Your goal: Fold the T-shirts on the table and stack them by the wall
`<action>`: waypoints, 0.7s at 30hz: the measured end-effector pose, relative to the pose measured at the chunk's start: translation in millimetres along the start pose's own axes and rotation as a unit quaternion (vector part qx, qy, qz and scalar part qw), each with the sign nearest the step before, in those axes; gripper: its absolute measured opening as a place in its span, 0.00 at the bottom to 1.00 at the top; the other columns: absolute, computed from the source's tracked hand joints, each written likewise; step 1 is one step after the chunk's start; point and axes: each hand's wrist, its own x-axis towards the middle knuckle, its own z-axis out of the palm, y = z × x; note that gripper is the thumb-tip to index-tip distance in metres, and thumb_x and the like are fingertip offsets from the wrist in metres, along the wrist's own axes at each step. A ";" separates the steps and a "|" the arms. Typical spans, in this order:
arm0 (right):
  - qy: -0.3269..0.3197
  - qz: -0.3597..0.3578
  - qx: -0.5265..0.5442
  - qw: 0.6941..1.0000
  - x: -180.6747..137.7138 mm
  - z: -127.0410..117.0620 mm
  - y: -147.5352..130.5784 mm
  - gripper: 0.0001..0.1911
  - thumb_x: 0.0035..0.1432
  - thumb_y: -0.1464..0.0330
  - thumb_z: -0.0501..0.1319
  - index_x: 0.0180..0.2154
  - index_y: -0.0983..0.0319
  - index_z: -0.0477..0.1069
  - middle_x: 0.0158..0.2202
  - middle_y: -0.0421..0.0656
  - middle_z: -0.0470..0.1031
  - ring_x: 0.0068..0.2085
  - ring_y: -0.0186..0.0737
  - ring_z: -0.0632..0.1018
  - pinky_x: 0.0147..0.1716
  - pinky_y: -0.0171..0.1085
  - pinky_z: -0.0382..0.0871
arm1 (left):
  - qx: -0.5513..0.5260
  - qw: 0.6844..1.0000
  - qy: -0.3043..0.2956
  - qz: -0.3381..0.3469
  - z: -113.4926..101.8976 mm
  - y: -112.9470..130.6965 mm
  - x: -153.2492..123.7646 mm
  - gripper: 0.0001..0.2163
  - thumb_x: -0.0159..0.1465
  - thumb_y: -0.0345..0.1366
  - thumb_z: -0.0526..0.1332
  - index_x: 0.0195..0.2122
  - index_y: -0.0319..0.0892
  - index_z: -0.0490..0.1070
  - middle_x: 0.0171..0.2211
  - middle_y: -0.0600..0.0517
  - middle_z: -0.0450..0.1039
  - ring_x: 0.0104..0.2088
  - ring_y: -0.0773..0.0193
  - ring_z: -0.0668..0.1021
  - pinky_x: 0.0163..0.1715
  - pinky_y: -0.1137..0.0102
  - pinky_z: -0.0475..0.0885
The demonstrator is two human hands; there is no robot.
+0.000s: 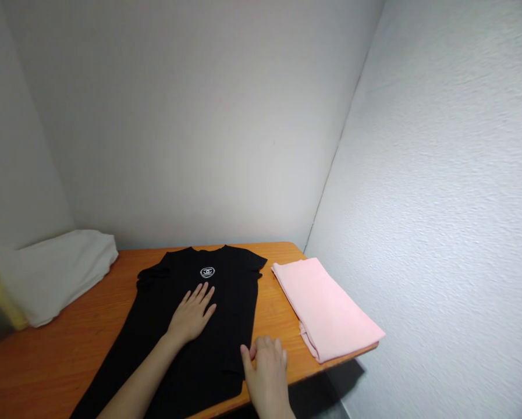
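Observation:
A black short-sleeved T-shirt (pixel 226 314) with a small white emblem (pixel 207 272) on its chest lies spread front up on the table, collar toward the wall. My left hand (pixel 193 314) rests flat on the shirt just below the emblem, fingers spread. Beside the shirt's lower right edge, near the table's front, is my right hand (pixel 267 369). Its fingers are loosely bent with the thumb apart, and no cloth shows between them. The shirt's lower left part is partly hidden by my left forearm.
A folded pink cloth (pixel 326 308) lies on the right end of the wooden table (pixel 282 308), reaching its edge. White cloth (pixel 64 267) and something yellow (pixel 1 297) are at the left. Walls stand behind the table and at the right.

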 end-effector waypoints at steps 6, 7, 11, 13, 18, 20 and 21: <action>-0.018 0.003 0.072 0.997 7.9 0.7 17.5 0.12 0.65 0.68 0.51 0.28 0.58 0.62 0.27 0.41 0.72 0.32 0.42 0.74 0.31 0.37 0.59 | -0.002 1.000 -0.008 -0.002 -9.1 4.5 -2.9 0.29 0.68 0.53 0.41 0.67 0.48 0.50 0.69 0.50 0.44 0.69 0.57 0.50 0.66 0.55 0.47; -0.026 0.015 0.080 0.996 10.0 -0.8 25.8 0.12 0.65 0.68 0.50 0.28 0.58 0.61 0.25 0.39 0.71 0.29 0.40 0.74 0.28 0.36 0.58 | -0.002 1.000 -0.009 -0.002 -10.5 5.3 -3.3 0.29 0.68 0.53 0.41 0.67 0.48 0.50 0.69 0.50 0.44 0.69 0.57 0.49 0.66 0.55 0.47; -0.021 0.050 0.047 0.997 15.3 -9.5 62.1 0.11 0.62 0.69 0.52 0.27 0.57 0.57 0.21 0.36 0.67 0.24 0.36 0.72 0.25 0.34 0.55 | -0.005 1.000 -0.015 -0.005 -13.1 7.8 -3.8 0.29 0.68 0.54 0.40 0.67 0.48 0.50 0.69 0.50 0.44 0.69 0.57 0.49 0.66 0.55 0.47; -0.022 0.048 0.013 0.999 14.7 -14.8 74.4 0.10 0.60 0.71 0.53 0.27 0.58 0.58 0.22 0.36 0.68 0.25 0.36 0.73 0.26 0.34 0.56 | -0.010 1.000 -0.018 -0.007 -13.6 8.8 -4.4 0.29 0.68 0.54 0.40 0.67 0.48 0.50 0.69 0.50 0.44 0.69 0.57 0.49 0.66 0.54 0.47; -0.008 0.035 -0.105 0.994 30.5 -31.4 65.9 0.06 0.61 0.67 0.56 0.31 0.60 0.66 0.29 0.45 0.74 0.32 0.45 0.77 0.31 0.38 0.62 | -0.014 1.000 -0.025 -0.012 -17.9 12.7 -8.9 0.30 0.68 0.55 0.39 0.67 0.48 0.49 0.69 0.50 0.43 0.69 0.57 0.48 0.66 0.53 0.47; 0.028 -0.001 -0.122 0.992 56.2 -34.5 44.0 0.12 0.64 0.62 0.54 0.36 0.62 0.70 0.35 0.51 0.75 0.38 0.51 0.77 0.36 0.42 0.65 | -0.017 0.999 -0.026 -0.011 -20.4 14.7 -10.8 0.30 0.68 0.55 0.39 0.67 0.47 0.50 0.69 0.50 0.43 0.69 0.56 0.48 0.67 0.53 0.46; 0.038 -0.029 -0.113 0.992 72.9 -33.0 29.5 0.16 0.65 0.60 0.52 0.40 0.64 0.71 0.39 0.53 0.76 0.42 0.52 0.76 0.40 0.44 0.65 | -0.020 0.999 -0.024 -0.010 -21.5 15.6 -11.5 0.30 0.68 0.55 0.39 0.67 0.47 0.50 0.69 0.50 0.44 0.69 0.56 0.48 0.67 0.53 0.46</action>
